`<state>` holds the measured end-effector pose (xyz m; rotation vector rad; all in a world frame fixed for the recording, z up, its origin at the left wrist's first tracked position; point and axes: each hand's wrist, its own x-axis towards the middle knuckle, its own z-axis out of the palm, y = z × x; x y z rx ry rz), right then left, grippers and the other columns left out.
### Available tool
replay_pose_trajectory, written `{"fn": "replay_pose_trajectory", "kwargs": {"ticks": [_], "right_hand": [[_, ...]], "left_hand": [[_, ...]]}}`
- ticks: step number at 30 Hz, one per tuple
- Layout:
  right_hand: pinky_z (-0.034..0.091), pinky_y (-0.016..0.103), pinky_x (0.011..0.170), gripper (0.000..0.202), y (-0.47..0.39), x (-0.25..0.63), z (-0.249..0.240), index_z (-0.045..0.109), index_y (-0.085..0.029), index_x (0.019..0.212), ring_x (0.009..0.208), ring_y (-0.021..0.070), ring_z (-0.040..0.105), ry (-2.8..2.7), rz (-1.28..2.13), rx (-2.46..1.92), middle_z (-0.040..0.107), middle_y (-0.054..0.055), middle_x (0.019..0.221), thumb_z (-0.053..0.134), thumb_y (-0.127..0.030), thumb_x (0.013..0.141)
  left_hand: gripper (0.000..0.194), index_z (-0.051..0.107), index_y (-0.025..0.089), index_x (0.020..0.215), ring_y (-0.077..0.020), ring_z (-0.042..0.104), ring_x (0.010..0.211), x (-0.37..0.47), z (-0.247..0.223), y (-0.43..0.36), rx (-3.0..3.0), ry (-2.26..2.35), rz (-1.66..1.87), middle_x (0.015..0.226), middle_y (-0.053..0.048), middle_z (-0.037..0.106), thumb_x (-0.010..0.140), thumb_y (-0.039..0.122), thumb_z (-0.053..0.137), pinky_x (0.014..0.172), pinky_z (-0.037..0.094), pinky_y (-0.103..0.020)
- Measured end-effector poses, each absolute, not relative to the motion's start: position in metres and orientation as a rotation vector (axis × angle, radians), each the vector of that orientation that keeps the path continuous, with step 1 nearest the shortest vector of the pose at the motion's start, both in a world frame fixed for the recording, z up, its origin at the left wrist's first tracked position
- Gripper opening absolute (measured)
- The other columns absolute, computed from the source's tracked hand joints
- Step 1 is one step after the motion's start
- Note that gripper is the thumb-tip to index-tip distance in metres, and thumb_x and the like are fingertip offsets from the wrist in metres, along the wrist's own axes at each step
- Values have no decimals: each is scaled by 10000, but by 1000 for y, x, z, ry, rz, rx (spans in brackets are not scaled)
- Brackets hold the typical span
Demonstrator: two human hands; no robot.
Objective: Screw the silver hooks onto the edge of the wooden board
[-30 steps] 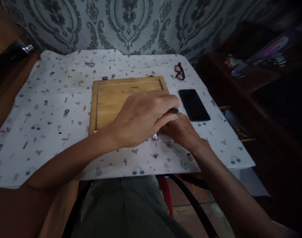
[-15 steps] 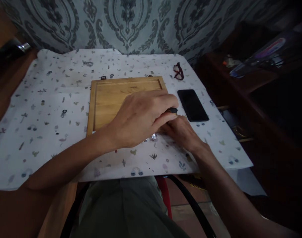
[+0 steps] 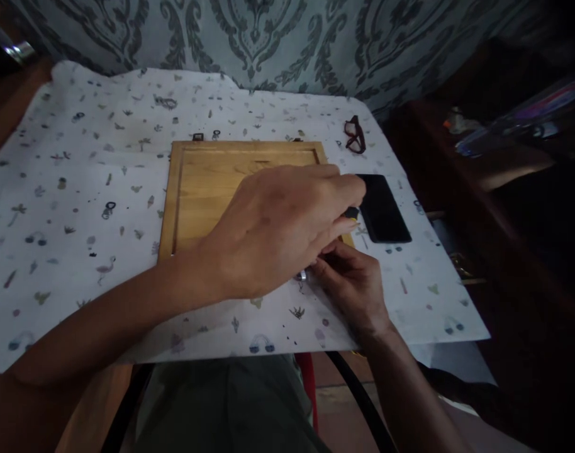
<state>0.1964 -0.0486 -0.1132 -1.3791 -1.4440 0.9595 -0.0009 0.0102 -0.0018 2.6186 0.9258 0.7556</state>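
My left hand (image 3: 282, 226) is wrapped round a short black-and-yellow handle (image 3: 351, 214), like a screwdriver's, whose lower end is hidden. It reaches over the near right part of a wooden panel (image 3: 207, 189) with a raised rim, lying flat. My right hand (image 3: 351, 280) is closed in a pinch at the panel's near edge, below the left hand. By its fingertips shows a small shiny metal piece (image 3: 301, 275), perhaps a latch. What the right fingers hold is hidden.
A black phone (image 3: 386, 211) lies right of the panel, with dark-framed glasses (image 3: 355, 135) behind it. Small dark metal hinges (image 3: 198, 136) show at the panel's far edge. The table has a white patterned cover (image 3: 80, 189). A patterned wall stands behind.
The view has shifted slightly. My left hand has moved right with the handle, and my right hand has come nearer to me, its pinching fingers now showing more.
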Motion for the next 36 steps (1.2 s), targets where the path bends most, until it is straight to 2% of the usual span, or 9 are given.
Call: {"fn": "replay_pose_trajectory", "kwargs": {"ticks": [3, 7, 12, 14, 19, 25, 27, 31, 36], "right_hand": [[556, 300, 613, 221, -45, 194, -114, 743, -230, 805, 659, 167, 662, -1450, 938, -1409, 740, 15, 730, 786, -443, 843], [567, 306, 596, 178, -44, 190, -110, 723, -235, 723, 635, 174, 670, -1463, 905, -1438, 752, 12, 710, 766, -373, 826], [559, 302, 587, 140, -46, 188, -110, 730, -235, 704, 620, 163, 656, -1465, 860, -1462, 753, 3, 703, 737, -310, 823], [547, 299, 570, 132, -47, 190, -112, 742, -241, 712, 608, 158, 639, -1463, 854, -1478, 741, -2, 687, 744, -312, 823], [530, 295, 561, 88, -51, 197, -113, 787, -255, 786, 604, 154, 625, -1412, 960, -1458, 717, -6, 669, 784, -330, 831], [575, 323, 603, 155, -55, 200, -104, 796, -244, 844, 678, 181, 681, -1323, 1125, -1461, 779, 34, 790, 810, -398, 844], [574, 317, 600, 175, -54, 199, -101, 788, -240, 834, 676, 180, 685, -1343, 1123, -1462, 778, 31, 783, 808, -413, 843], [577, 315, 598, 134, -52, 200, -101, 786, -249, 843, 668, 178, 689, -1452, 1071, -1434, 785, 16, 797, 769, -381, 859], [581, 333, 613, 77, -52, 203, -102, 783, -251, 889, 674, 191, 693, -1658, 923, -1473, 784, 14, 808, 723, -293, 861]], "left_hand": [[247, 699, 157, 906, -174, 710, 802, 1, 1, 10, 2632, 911, 734, 900, -26, 719, 1063, 231, 524, 709, 557, -329], [236, 690, 175, 894, -198, 727, 861, 3, 5, 8, 2689, 882, 615, 945, -42, 736, 1034, 177, 500, 726, 584, -323], [354, 714, 178, 979, -228, 731, 901, 2, 3, 9, 2754, 847, 571, 945, -36, 701, 1049, 188, 367, 739, 604, -388], [386, 707, 175, 956, -222, 729, 872, 1, 1, 9, 2729, 847, 604, 910, -35, 675, 1057, 197, 335, 734, 601, -396], [346, 685, 175, 902, -204, 726, 849, 0, -1, 9, 2590, 921, 737, 859, -12, 645, 1073, 224, 389, 725, 589, -370], [404, 715, 164, 938, -167, 702, 820, -1, -1, 10, 2571, 1000, 677, 880, 19, 635, 1099, 289, 366, 706, 528, -347], [391, 722, 169, 905, -148, 678, 769, -4, -5, 11, 2554, 987, 754, 842, 23, 646, 1090, 284, 397, 679, 500, -335], [349, 736, 224, 838, -160, 623, 711, -7, -10, 16, 2539, 786, 1005, 809, -2, 699, 1069, 280, 481, 628, 472, -386], [264, 735, 165, 810, -106, 542, 659, -2, -4, 15, 2511, 997, 786, 710, 7, 645, 1015, 261, 598, 628, 400, -344]]}}
